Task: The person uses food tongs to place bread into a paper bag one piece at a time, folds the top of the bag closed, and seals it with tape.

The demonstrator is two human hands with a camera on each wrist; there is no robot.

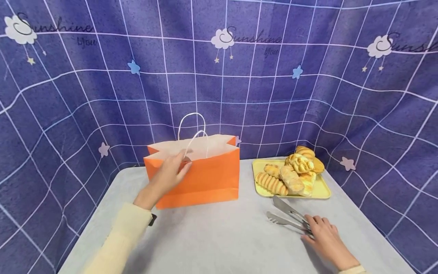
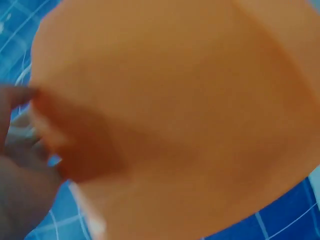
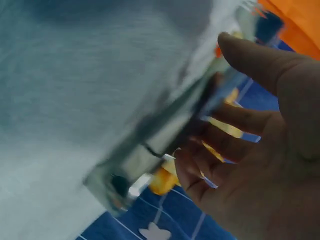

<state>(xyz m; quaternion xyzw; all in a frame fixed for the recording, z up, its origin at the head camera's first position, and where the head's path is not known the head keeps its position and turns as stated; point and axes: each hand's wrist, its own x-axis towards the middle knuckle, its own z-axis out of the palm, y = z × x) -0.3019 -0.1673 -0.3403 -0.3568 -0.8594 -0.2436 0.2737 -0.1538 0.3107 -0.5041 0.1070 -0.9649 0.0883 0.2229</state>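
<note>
An orange paper bag (image 1: 202, 179) with white twisted handles (image 1: 191, 114) stands upright, its mouth spread and pale inside. My left hand (image 1: 169, 173) pinches the bag's front rim near the left. Close up in the left wrist view, the orange wall (image 2: 190, 110) fills most of the picture, with the left hand (image 2: 25, 195) at its edge. On the right, my right hand (image 1: 325, 238) holds metal serving tongs (image 1: 285, 208) by the handle end. The tongs' arms are spread, one tip flat and one fork-like, pointing toward the back left.
A yellow tray (image 1: 319, 193) at the back right of the pale tabletop (image 1: 222, 236) bears several bread pieces, among them a long ridged roll (image 1: 272, 184) and a braided bun (image 1: 297, 163). A blue grid-patterned curtain (image 1: 239, 87) hangs behind and along both sides.
</note>
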